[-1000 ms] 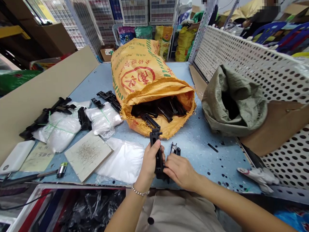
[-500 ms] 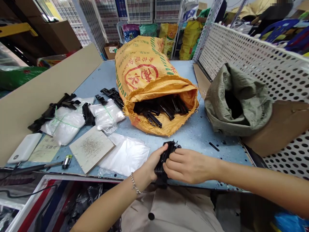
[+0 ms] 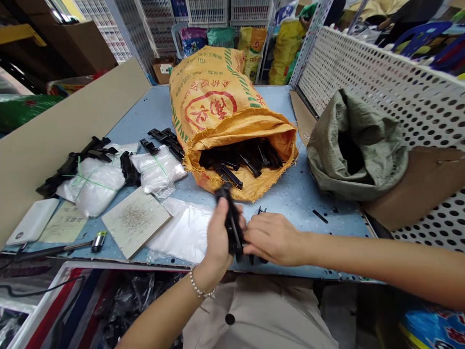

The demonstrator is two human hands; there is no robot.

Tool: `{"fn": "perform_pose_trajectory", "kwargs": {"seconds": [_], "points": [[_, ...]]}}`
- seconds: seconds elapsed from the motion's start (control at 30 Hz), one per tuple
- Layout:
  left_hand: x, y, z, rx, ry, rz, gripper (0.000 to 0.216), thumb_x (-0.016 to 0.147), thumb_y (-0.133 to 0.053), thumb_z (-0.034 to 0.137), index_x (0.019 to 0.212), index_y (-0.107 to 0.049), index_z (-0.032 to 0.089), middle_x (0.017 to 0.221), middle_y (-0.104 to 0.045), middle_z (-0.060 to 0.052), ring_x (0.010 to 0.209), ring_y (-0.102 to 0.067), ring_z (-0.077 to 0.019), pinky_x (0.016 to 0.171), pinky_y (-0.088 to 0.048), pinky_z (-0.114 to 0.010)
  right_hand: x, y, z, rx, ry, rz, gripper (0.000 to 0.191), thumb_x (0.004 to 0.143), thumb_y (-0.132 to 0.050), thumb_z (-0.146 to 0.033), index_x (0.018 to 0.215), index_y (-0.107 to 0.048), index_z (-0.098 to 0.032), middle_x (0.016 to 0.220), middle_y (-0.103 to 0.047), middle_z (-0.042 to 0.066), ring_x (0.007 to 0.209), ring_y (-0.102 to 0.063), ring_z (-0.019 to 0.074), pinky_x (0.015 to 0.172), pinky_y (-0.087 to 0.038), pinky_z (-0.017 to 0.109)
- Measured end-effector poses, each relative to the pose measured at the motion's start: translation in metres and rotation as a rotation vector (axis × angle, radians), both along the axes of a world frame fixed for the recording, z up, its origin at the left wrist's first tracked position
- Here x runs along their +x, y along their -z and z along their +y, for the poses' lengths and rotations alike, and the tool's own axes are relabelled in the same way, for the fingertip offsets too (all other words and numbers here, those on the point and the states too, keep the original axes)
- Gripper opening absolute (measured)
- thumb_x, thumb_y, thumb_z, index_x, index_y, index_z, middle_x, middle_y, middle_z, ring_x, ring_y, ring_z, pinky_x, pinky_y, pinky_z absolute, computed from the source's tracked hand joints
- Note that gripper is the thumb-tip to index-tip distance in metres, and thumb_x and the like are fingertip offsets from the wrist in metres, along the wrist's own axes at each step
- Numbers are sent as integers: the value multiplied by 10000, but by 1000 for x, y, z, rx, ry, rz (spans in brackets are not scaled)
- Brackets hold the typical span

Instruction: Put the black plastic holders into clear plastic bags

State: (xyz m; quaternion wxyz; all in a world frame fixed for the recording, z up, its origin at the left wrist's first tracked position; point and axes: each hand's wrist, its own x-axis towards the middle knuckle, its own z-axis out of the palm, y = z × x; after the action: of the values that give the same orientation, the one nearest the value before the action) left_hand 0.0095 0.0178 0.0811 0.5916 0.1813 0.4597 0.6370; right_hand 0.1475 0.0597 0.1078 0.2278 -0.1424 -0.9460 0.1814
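My left hand [image 3: 217,237] grips a long black plastic part [image 3: 229,220], held upright and blurred, near the table's front edge. My right hand [image 3: 273,238] is closed beside it on a smaller black piece [image 3: 260,211], fingertips touching the long part's lower end. Just beyond them lies an orange woven sack [image 3: 221,111] on its side, mouth toward me, with several black parts [image 3: 242,160] inside. A clear plastic bag [image 3: 183,230] lies flat under my left hand.
A grey-green cloth sack [image 3: 358,143] stands open at right against a perforated white panel [image 3: 385,92]. White filled bags [image 3: 95,184] and black parts [image 3: 72,165] lie at left beside a cardboard wall [image 3: 61,135]. A flat board [image 3: 135,220], a white box [image 3: 32,220] and a lighter [image 3: 97,240] sit at front left.
Half a second ago both hands folded around the black part held low. Now my left hand has swung the long part upright, and my right hand has slid lower beside it.
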Motion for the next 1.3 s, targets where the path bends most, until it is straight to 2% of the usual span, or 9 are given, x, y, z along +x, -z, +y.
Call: {"fn": "perform_pose_trajectory", "kwargs": {"seconds": [0.17,0.23,0.43,0.53,0.73,0.8,1.0,1.13,1.3], "points": [[-14,-17,3,371,-125,379,667,497,-864,490,1018,-559,206,835,-600,-10,685,-577,-142,661,-491,-279,-3,18,0,-985,174,-173,588,971,-101,-563,739,-485,-184,541,-397,-50,454,-349,99,454,-321,228],[-19,-18,9,179,29,162,496,659,-762,520,975,-563,193,763,-582,4,579,-535,-107,551,-458,-239,0,14,3,-856,127,-193,562,974,-155,-558,825,-534,-170,620,-495,-14,534,-443,121,526,-386,248],[-17,-2,25,-352,295,-389,342,795,-645,475,810,-582,138,656,-589,-10,466,-509,-87,442,-417,-200,9,8,4,152,6,-151,371,975,-372,-425,865,-600,-152,799,-604,91,752,-501,193,687,-395,323],[-9,1,15,-313,286,-241,401,796,-615,542,780,-582,142,576,-554,-2,469,-516,-108,448,-413,-213,6,13,-5,31,42,-144,402,993,-309,-385,777,-568,-167,737,-574,69,704,-484,173,667,-397,306],[-6,-14,-2,276,-69,273,620,663,-776,476,1166,-496,245,944,-612,-19,694,-578,-125,664,-483,-262,7,16,-14,-1002,171,-190,554,989,-125,-512,779,-507,-171,550,-417,-41,458,-384,102,451,-344,227],[-10,-14,4,137,58,143,489,712,-721,508,1056,-539,210,829,-598,-3,591,-545,-104,549,-456,-234,10,12,-10,-887,142,-201,521,990,-174,-508,845,-537,-163,623,-503,-9,529,-456,115,506,-388,235],[-8,-2,12,-306,356,-161,505,761,-576,643,816,-567,141,525,-505,25,404,-455,-87,385,-351,-193,14,20,-11,133,22,-148,328,986,-357,-349,848,-580,-153,782,-608,82,715,-515,182,652,-385,312],[-7,-10,5,-43,89,81,460,733,-656,589,912,-531,184,548,-538,53,448,-496,-82,455,-399,-180,13,32,-23,-50,32,-211,381,1012,-275,-302,771,-543,-177,685,-580,18,616,-494,134,590,-351,260],[-25,3,20,-96,265,133,515,754,-619,605,1018,-492,181,618,-615,11,505,-591,-134,521,-473,-239,20,28,10,-79,215,-209,406,936,-421,-524,786,-564,-174,719,-609,41,646,-526,155,602,-337,271]]}}
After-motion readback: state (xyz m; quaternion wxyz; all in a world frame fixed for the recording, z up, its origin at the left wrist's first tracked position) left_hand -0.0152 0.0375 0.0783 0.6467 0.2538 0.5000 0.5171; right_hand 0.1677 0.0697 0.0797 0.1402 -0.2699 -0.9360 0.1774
